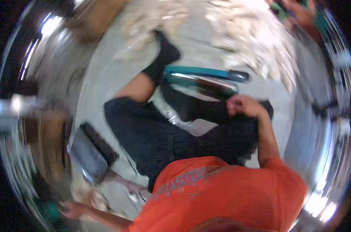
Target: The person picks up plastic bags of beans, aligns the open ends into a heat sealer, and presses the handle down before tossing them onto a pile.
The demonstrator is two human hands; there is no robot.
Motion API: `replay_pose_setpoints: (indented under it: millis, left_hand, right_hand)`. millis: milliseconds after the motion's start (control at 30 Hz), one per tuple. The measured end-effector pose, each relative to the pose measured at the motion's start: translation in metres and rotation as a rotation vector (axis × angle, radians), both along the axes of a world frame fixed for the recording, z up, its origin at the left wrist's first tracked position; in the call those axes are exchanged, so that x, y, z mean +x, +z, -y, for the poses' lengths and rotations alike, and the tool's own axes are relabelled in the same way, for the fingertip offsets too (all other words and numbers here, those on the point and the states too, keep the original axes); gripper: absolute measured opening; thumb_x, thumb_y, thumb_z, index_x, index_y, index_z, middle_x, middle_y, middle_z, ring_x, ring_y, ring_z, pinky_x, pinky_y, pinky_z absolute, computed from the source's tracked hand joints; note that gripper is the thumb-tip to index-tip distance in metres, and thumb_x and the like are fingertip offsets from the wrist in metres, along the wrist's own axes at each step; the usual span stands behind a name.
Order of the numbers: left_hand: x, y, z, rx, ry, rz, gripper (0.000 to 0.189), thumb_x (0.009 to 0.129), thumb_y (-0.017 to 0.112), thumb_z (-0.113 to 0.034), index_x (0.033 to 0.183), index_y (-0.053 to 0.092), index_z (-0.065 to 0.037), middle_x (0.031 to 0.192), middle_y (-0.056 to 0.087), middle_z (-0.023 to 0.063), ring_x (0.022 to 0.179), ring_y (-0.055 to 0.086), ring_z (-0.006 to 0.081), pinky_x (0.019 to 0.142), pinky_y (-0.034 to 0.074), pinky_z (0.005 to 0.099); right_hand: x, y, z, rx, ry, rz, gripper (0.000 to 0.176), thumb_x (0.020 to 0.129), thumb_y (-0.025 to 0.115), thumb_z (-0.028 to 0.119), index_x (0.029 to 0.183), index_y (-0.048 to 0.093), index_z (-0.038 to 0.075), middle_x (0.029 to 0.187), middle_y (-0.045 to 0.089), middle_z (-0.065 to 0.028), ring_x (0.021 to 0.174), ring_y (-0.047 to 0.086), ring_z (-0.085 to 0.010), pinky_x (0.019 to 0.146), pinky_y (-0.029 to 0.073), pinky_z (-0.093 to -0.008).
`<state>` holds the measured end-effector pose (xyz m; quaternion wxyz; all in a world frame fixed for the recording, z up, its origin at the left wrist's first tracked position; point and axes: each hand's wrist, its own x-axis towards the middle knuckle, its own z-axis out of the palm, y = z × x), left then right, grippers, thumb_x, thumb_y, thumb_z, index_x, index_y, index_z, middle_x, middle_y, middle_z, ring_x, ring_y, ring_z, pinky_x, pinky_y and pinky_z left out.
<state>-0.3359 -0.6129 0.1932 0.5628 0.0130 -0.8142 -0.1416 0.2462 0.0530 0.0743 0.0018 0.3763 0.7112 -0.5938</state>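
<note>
A long teal device (200, 72) with a dark end lies across the floor in front of my crossed legs, beside a shiny dark body (206, 86). Close to its right end, my right hand (241, 106) is raised over the dark trousers with its fingers curled; what it holds, if anything, cannot be made out. Far out to the lower left, my left hand (73, 210) reaches near a blurred green thing (51, 212). Motion blur hides its fingers.
Heaps of clear plastic packets with pale contents (245, 31) cover the far floor. A dark grey box-like object (88, 154) sits at the left, near more packets (88, 195). Another person's hand (301, 13) shows at the upper right.
</note>
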Motion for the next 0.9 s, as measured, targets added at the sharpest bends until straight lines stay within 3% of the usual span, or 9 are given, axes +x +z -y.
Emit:
replay_pose_setpoints:
  millis: [100,167,233,300,367,600,700,767,900]
  left_hand:
    - [0.040,-0.042,-0.196,-0.295,-0.412,0.017,0.055,0.096,0.064,-0.045,0.121,0.064,0.004,0.117,0.067,0.0241,0.112,0.062,0.0398,0.099,0.048,0.0484]
    - [0.012,-0.143,-0.253,-0.509,-0.578,0.176,0.058,0.101,0.057,-0.043,0.134,0.055,0.005,0.133,0.058,0.0299,0.125,0.054,0.0450,0.111,0.037,0.0519]
    - [0.079,-0.157,-0.361,-0.223,-1.095,0.967,0.069,0.101,0.053,-0.048,0.142,0.047,0.007,0.141,0.050,0.0320,0.134,0.046,0.0457,0.114,0.033,0.0462]
    - [0.096,-0.138,-0.419,-0.005,-1.011,0.997,0.076,0.099,0.054,-0.053,0.143,0.045,0.007,0.142,0.049,0.0325,0.134,0.045,0.0462,0.114,0.033,0.0452]
    - [0.089,-0.125,-0.448,-0.293,-0.780,1.177,0.079,0.096,0.057,-0.054,0.143,0.045,0.008,0.143,0.048,0.0329,0.134,0.046,0.0461,0.112,0.036,0.0458]
    - [0.062,-0.145,-0.514,-0.742,-0.669,1.137,0.076,0.096,0.045,-0.064,0.127,0.064,0.003,0.121,0.066,0.0263,0.112,0.062,0.0463,0.097,0.048,0.0515]
    - [0.069,-0.155,-0.531,-0.825,-0.595,1.021,0.066,0.099,0.043,-0.058,0.117,0.070,-0.001,0.106,0.071,0.0230,0.101,0.066,0.0459,0.088,0.052,0.0529]
    - [0.080,-0.154,-0.542,-0.828,-0.608,0.882,0.056,0.101,0.041,-0.049,0.110,0.072,-0.004,0.100,0.072,0.0206,0.094,0.067,0.0437,0.082,0.052,0.0542]
    - [0.079,-0.163,-0.559,-0.854,-0.663,0.932,0.050,0.102,0.040,-0.044,0.103,0.072,-0.006,0.101,0.072,0.0192,0.093,0.067,0.0416,0.081,0.051,0.0537]
  right_hand:
    - [0.047,0.005,-0.015,0.129,-0.441,-0.087,0.030,0.094,0.071,0.023,0.111,0.065,-0.001,0.092,0.070,-0.0059,0.078,0.065,-0.0154,0.073,0.054,-0.0334]
    - [0.071,-0.012,-0.050,0.284,-0.526,0.091,0.034,0.092,0.073,0.028,0.110,0.068,-0.001,0.088,0.071,-0.0037,0.074,0.064,-0.0139,0.068,0.054,-0.0310]
    - [0.084,-0.033,-0.087,0.150,-0.697,0.003,0.032,0.093,0.072,0.030,0.106,0.069,0.001,0.085,0.070,-0.0026,0.071,0.063,-0.0128,0.064,0.052,-0.0297]
    - [0.084,-0.046,-0.113,0.016,-0.844,-0.082,0.031,0.093,0.072,0.032,0.103,0.071,0.003,0.082,0.069,-0.0015,0.068,0.061,-0.0117,0.059,0.050,-0.0283]
    - [0.078,-0.066,-0.137,0.068,-1.042,-0.131,0.030,0.099,0.062,0.035,0.092,0.066,0.006,0.079,0.065,-0.0021,0.062,0.056,-0.0096,0.055,0.045,-0.0248]
    - [0.055,-0.090,-0.246,0.032,-1.228,-0.470,0.032,0.096,0.065,0.036,0.084,0.067,0.006,0.076,0.066,-0.0038,0.064,0.062,-0.0107,0.057,0.050,-0.0256]
    - [0.036,-0.091,-0.268,0.246,-1.291,-0.069,0.049,0.093,0.062,0.049,0.088,0.071,0.002,0.091,0.073,-0.0162,0.076,0.072,-0.0229,0.066,0.056,-0.0357]
    - [0.029,-0.088,-0.275,0.760,-1.243,0.304,0.050,0.093,0.059,0.048,0.092,0.071,0.000,0.098,0.073,-0.0225,0.091,0.072,-0.0365,0.081,0.055,-0.0449]
    - [0.023,-0.093,-0.307,0.957,-1.088,0.249,0.042,0.090,0.059,0.041,0.097,0.071,0.001,0.100,0.070,-0.0258,0.095,0.067,-0.0446,0.088,0.051,-0.0504]
